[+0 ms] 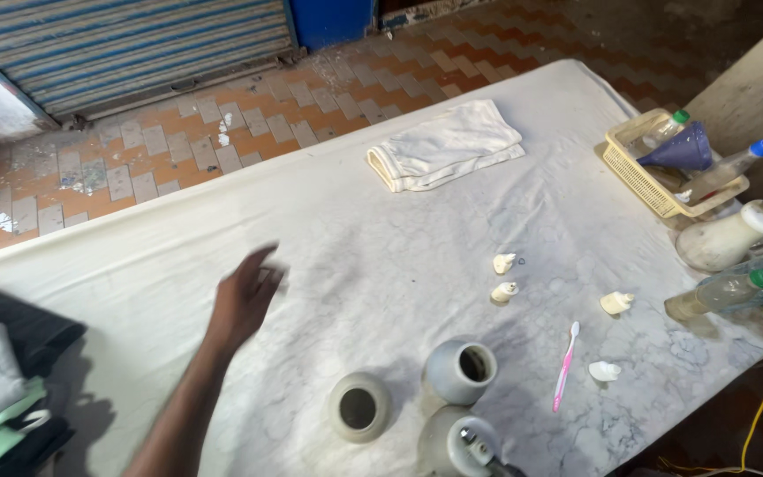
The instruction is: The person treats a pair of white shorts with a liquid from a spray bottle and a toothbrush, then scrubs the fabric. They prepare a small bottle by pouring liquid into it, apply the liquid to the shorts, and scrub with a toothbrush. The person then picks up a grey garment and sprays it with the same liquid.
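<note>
Three grey round pots stand at the near edge of the counter (pixel 381 230), which has a white cloth cover. I take the pot with the upright mouth (pixel 359 406) as the landmark. Just right of it stands a tilted pot (pixel 461 371), and nearer than that a third pot (pixel 459 444). Left of the landmark, dark and pale green clothes (pixel 2 389) lie in a pile. The left hand (pixel 245 300) hovers above the cover, up and left of the landmark; its grip is released, fingers loose, holding nothing. Right of the landmark lies a pink toothbrush (pixel 565 364), with small white caps (pixel 504 291) beyond it. Farther lies a folded white cloth (pixel 445 146), and far right a yellow basket (pixel 638 172) with bottles.
</note>
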